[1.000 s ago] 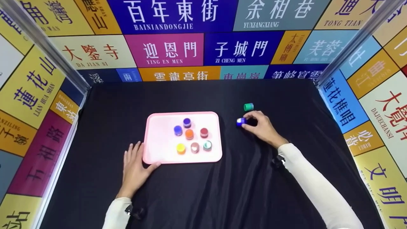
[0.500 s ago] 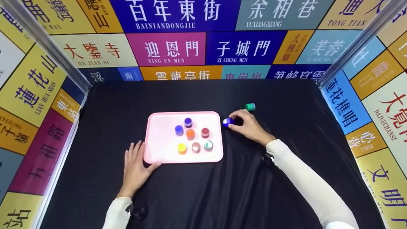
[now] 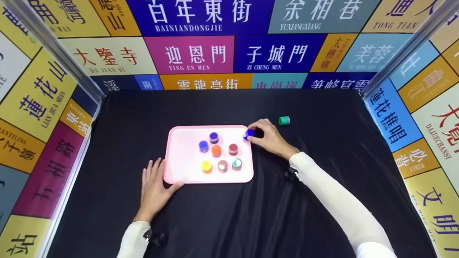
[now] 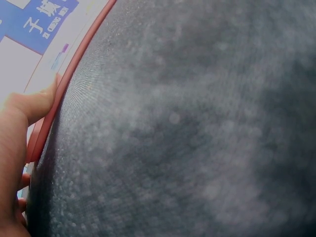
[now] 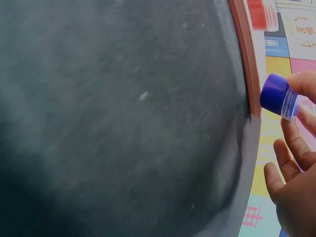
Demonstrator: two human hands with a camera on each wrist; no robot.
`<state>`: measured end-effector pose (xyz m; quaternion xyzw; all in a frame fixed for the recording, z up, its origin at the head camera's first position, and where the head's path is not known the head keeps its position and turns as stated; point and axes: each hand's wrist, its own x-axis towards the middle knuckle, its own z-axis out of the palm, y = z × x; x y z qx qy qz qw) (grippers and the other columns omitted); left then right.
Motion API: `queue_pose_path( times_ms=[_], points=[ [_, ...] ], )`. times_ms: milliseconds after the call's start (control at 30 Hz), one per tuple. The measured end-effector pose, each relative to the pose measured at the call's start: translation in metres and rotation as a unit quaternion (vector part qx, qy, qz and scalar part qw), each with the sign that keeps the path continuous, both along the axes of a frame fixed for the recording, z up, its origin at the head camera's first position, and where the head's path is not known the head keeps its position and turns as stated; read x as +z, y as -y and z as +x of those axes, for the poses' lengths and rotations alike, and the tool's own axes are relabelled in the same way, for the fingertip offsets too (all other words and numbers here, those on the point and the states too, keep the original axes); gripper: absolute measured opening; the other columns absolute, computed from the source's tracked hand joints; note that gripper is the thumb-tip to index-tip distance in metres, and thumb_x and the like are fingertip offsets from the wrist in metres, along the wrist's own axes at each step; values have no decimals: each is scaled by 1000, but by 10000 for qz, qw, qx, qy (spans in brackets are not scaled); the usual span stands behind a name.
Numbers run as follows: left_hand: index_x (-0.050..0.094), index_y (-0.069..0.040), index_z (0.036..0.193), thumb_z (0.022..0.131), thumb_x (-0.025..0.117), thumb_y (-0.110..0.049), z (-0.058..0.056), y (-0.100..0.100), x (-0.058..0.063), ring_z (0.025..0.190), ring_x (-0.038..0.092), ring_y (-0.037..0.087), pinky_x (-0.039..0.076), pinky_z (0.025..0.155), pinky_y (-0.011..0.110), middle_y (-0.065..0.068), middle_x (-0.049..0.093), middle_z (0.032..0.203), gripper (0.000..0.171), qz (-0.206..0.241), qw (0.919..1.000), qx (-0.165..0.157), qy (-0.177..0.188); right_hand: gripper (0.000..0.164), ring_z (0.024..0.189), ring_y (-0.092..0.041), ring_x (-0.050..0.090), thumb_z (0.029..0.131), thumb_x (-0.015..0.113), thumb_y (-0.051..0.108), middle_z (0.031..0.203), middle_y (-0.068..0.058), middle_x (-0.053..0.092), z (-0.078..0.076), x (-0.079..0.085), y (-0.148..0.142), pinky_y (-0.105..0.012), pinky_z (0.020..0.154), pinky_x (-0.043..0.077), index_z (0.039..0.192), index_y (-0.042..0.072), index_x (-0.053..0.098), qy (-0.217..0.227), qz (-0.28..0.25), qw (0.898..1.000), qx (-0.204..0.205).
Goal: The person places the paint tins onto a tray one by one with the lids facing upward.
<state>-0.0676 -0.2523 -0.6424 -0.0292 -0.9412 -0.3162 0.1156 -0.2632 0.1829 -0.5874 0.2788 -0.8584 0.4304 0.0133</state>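
My right hand pinches a small paint pot with a blue lid between thumb and fingertips, over the right rim of the pink tray. In the right wrist view the pot is tilted on its side, with its clear body toward the fingers. My left hand rests against the tray's near left corner, fingers straight along the left side and thumb at the front edge. On the tray stand several paint pots, among them an orange pot, a dark red pot and a yellow pot.
A green paint pot lies on its side on the black cloth, beyond the right hand. Panels with printed lettering wall in the table at the back and both sides.
My right hand has carried the blue-lidded pot leftward from the cloth to the tray's right rim. The left hand stays at the tray's corner; the view has shifted slightly.
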Motion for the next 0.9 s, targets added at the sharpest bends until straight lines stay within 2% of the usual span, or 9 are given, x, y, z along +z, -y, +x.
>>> queue_pose_path(
  times_ms=[300, 567, 900],
  points=[
    [47, 2, 164, 84, 91, -55, 0, 1, 0, 165, 21, 51, 6, 135, 66, 26, 40, 172, 107, 12, 10000, -5, 15, 34, 117, -31, 56, 94, 89, 13, 115, -12, 72, -3, 1, 25, -41, 106, 47, 124, 1, 78, -154, 37, 9995, 275],
    [47, 2, 163, 84, 91, -56, -1, 0, 0, 165, 21, 50, 6, 135, 66, 26, 41, 172, 107, 4, 10000, 4, 42, 35, 117, -31, 54, 93, 90, 11, 115, -13, 72, -7, -1, 44, -40, 105, 46, 125, 0, 79, -35, 103, 9991, 408],
    [48, 2, 163, 84, 90, -56, -1, 0, 0, 165, 23, 50, 7, 134, 67, 26, 42, 171, 106, -15, 10000, 12, -25, 34, 112, -31, 53, 92, 90, 10, 110, -15, 71, -10, -3, 55, -37, 92, 43, 124, 2, 81, -41, 77, 9986, 519]
  ],
)
